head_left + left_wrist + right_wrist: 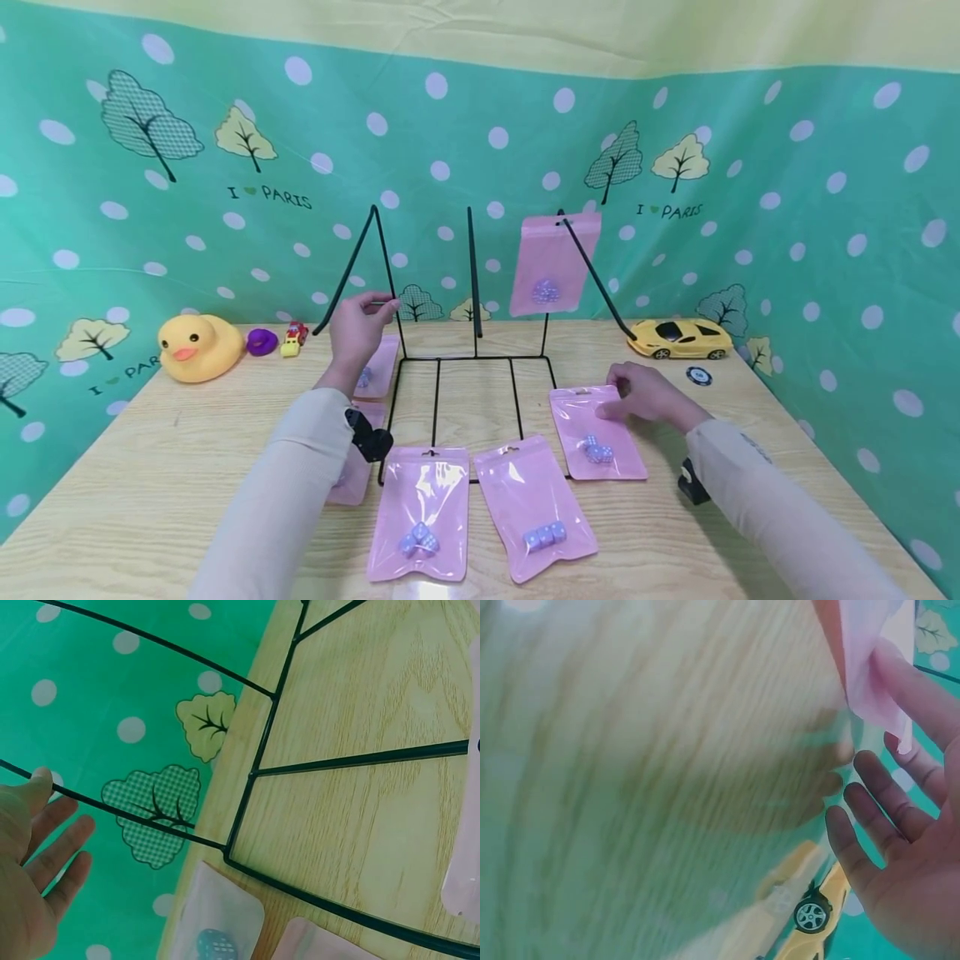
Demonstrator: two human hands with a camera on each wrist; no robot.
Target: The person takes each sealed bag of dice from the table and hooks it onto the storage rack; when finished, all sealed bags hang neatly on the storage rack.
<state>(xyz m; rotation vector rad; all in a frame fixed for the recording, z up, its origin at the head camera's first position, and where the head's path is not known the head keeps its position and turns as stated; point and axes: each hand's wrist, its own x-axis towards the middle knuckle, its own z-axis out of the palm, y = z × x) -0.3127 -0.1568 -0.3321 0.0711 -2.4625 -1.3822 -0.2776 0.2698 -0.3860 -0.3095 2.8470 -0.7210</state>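
Observation:
My left hand (pixel 362 329) pinches the left upright of a black wire display rack (pixel 474 358) between thumb and forefinger, its other fingers loosely extended in the left wrist view. With thumb and forefinger my right hand (pixel 647 393) holds the upper right edge of a pink zip pouch (pixel 573 410) of dice, whose left part overlaps the rack's base. In the right wrist view the pouch's corner (pixel 877 697) is bent up between the fingers. Another pink pouch (pixel 553 258) with dice hangs on the rack's right hook.
Two pink pouches (pixel 442 492) (pixel 528 492) with dice lie at the front of the base. Two more pouches (pixel 381 371) lie partly hidden under my left arm. A yellow duck (pixel 202 346), a small purple duck (pixel 261 342) and a toy car (pixel 678 337) stand along the back.

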